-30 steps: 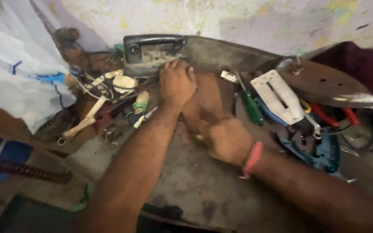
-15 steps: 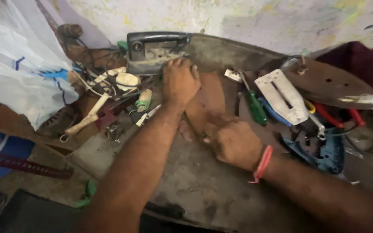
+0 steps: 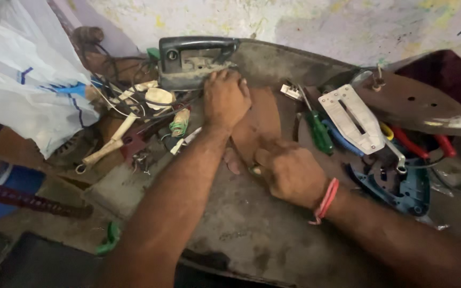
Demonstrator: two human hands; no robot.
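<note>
Left hand pressed flat, right hand seemingly pinching a small tool on brown flat stiff plate; thin, likely brittle, best gripped at edges

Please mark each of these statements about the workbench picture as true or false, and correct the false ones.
1. The left hand rests on a brown plate beside the dark iron housing. True.
2. The right hand wears a blue wristband. False: the band is pink-red.
3. A green-handled screwdriver lies to the right of the brown plate. True.
4. The right hand holds the screwdriver. False: the screwdriver lies apart from it on the bench; the hand is closed at the plate's lower edge.
5. A white plastic bag sits at the left. True.
</note>
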